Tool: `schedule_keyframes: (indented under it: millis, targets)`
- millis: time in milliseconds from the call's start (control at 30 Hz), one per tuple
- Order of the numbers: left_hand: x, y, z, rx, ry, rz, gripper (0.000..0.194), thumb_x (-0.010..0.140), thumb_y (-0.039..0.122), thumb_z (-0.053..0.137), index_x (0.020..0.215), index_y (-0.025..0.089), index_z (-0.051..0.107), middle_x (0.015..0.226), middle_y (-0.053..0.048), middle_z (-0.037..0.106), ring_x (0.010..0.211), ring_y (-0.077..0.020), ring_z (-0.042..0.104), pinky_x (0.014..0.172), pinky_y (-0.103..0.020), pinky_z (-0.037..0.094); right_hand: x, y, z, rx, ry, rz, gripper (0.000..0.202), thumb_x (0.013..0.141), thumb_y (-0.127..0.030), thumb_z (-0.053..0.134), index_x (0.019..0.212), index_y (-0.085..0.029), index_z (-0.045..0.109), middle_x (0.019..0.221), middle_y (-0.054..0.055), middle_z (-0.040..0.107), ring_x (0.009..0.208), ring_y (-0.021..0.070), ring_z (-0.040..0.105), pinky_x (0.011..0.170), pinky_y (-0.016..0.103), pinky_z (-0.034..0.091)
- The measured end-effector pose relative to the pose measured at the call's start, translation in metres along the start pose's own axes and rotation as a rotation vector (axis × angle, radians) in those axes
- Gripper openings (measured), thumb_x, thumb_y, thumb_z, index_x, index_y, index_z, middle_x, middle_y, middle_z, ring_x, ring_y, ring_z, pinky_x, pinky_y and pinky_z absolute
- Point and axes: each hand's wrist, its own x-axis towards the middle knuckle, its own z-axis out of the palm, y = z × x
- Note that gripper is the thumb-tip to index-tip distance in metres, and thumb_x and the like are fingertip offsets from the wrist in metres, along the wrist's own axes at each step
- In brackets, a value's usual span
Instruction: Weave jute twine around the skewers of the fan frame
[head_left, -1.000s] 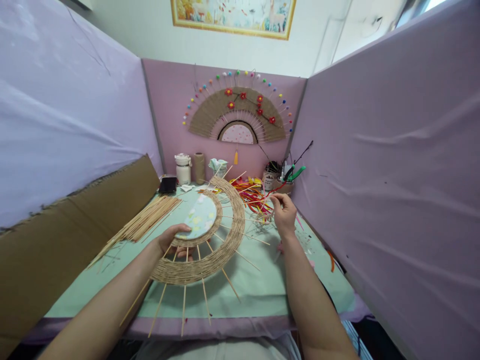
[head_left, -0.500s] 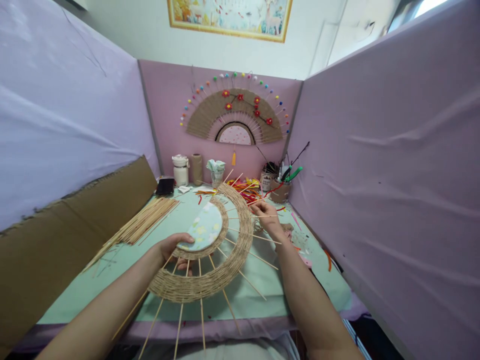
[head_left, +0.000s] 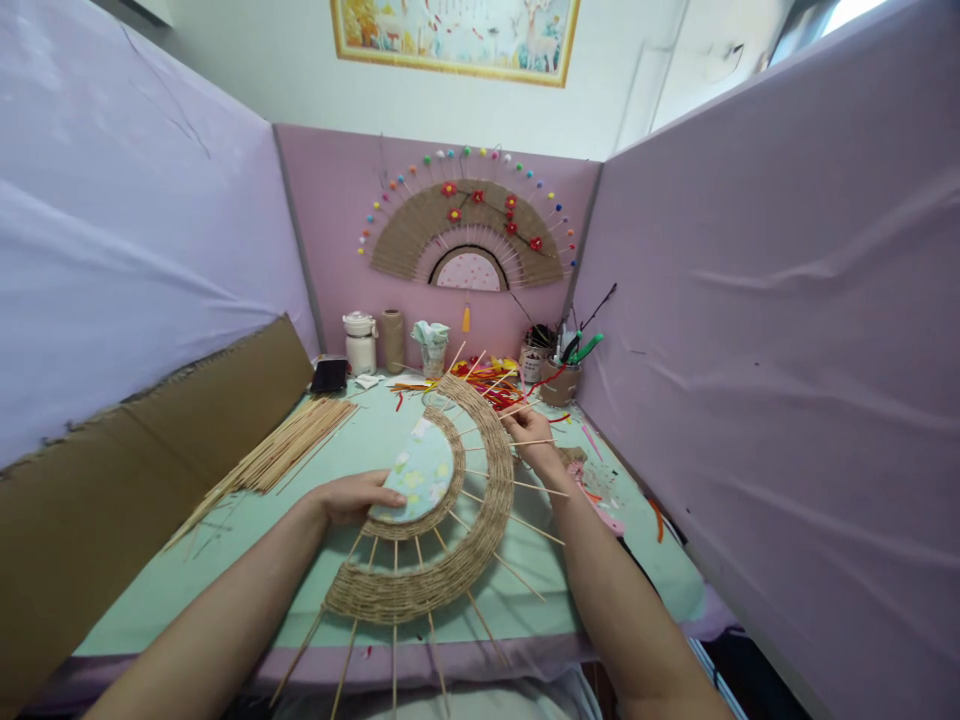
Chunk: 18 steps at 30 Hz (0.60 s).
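Note:
A half-round fan (head_left: 491,520) of bamboo sticks and woven brown twine is tilted above the table, its stick ends pointing outward and toward me. At its middle is a half-disc (head_left: 420,475) covered in pale green flowered cloth. My left hand (head_left: 364,497) grips this half-disc by its straight edge, thumb on top and the other fingers hidden beneath. Beside the outer woven band, my right hand (head_left: 531,437) is closed in a pinch among the sticks. What its fingertips hold is too small to make out.
Loose bamboo sticks (head_left: 277,445) lie at the left by a cardboard panel (head_left: 150,440). Behind are a lidded jar (head_left: 361,345), a twine roll (head_left: 392,341), red and yellow pipe cleaners (head_left: 487,380) and a tool pot (head_left: 559,384). A finished fan (head_left: 412,235) hangs on the partition.
The fan has shifted a little to the right and down, carried by my left hand. My right hand stays at the outer band, slightly lower, still pinched.

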Motion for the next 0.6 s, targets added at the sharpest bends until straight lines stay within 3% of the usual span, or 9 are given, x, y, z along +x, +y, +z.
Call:
schedule_keyframes:
  millis: [100,267,600]
  targets:
    - [0.006,0.007,0.012,-0.085,0.141,0.091,0.049,0.063,0.018,0.075,0.109,0.011,0.059,0.090,-0.012,0.071,0.076,-0.0196,0.066,0.067,-0.027,0.051,0.000,0.001,0.000,-0.017,0.009,-0.012,0.025,0.068,-0.041,0.060,0.068,-0.016,0.061,0.060,0.001,0.057,0.056,0.0134,0.048,0.055,0.025,0.038]
    - [0.019,0.016,0.026,-0.224,0.337,0.095,0.045,0.074,0.026,0.067,0.114,0.009,0.053,0.082,-0.011,0.071,0.065,-0.0187,0.067,0.060,-0.027,0.052,-0.001,-0.001,-0.002,-0.052,-0.014,-0.037,0.024,0.069,-0.040,0.060,0.069,-0.016,0.062,0.060,0.000,0.057,0.055,0.0126,0.048,0.054,0.025,0.037]
    - [-0.005,0.005,0.007,-0.257,0.292,-0.002,0.056,0.073,0.022,0.068,0.124,0.009,0.048,0.077,-0.009,0.072,0.062,-0.0191,0.068,0.056,-0.026,0.052,-0.008,-0.016,-0.006,-0.108,-0.025,-0.181,0.020,0.072,-0.037,0.062,0.065,-0.018,0.060,0.057,-0.002,0.053,0.053,0.0115,0.043,0.052,0.024,0.035]
